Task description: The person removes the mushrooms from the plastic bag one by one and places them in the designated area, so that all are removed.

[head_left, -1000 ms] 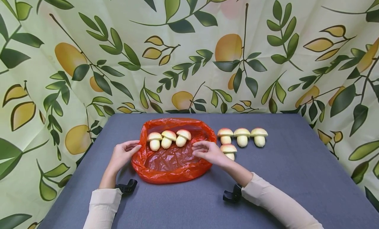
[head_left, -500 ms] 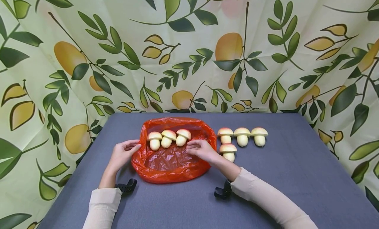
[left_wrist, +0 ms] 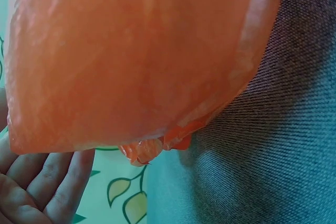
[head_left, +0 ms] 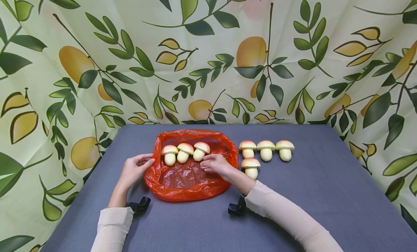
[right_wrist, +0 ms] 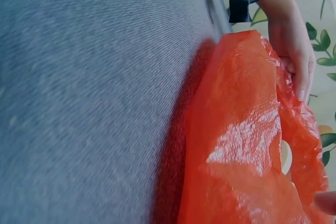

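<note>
A red plastic bag [head_left: 189, 194] stands on the table with its mouth wide and its rim rolled back. Inside, along the back, lie three red-and-cream mushrooms [head_left: 185, 153] side by side. My left hand [head_left: 134, 169] holds the bag's left rim between thumb and fingers; in the left wrist view its fingers [left_wrist: 63, 187] run partly behind the bag wall. My right hand [head_left: 219, 166] reaches over the right rim into the bag, fingers relaxed beside the rightmost mushroom's stem, nothing visible in them. In the right wrist view only a fingertip [right_wrist: 326, 202] shows at the edge.
Right of the bag, three more mushrooms [head_left: 266, 150] form a row, with another mushroom [head_left: 251, 168] in front of the row's left end. The grey-blue table [head_left: 325, 179] backs onto a leaf-and-fruit patterned cloth [head_left: 202, 82].
My right hand has moved left, further into the bag and closer to the mushrooms inside. My left hand has stayed at the left rim, and the mushrooms have not moved.
</note>
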A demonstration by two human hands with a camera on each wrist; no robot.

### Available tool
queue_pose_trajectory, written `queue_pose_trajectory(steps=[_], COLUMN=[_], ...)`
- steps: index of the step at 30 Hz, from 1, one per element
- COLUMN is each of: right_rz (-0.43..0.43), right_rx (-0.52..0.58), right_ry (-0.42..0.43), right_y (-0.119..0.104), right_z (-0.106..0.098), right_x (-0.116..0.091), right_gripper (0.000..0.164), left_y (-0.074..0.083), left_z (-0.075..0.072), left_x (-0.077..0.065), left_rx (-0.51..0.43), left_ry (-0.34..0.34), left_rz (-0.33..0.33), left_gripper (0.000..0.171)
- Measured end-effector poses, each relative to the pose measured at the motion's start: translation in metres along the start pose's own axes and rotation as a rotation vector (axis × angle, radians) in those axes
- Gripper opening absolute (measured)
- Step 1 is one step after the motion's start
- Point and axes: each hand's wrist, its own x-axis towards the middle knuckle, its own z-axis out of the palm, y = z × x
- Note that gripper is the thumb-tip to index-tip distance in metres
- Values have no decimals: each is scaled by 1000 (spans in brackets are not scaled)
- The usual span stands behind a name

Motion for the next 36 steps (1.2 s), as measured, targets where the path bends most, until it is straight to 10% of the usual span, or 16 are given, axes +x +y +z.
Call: queue_pose_trajectory(steps=[13, 22, 36], right_rz=[127, 30, -60], right_rx=[218, 74, -51], right_ry=[153, 387, 380], right_y=[1, 3, 3], right_z=[10, 10, 18], right_x=[14, 22, 21], right_gripper=[33, 55, 60], left_y=[3, 2, 1], left_z=[0, 0, -1], left_x=[0, 0, -1], left_rx=[-12, -22, -9], left_ry=[-9, -12, -11], left_rz=[-11, -7, -31], left_gripper=[40, 39, 41])
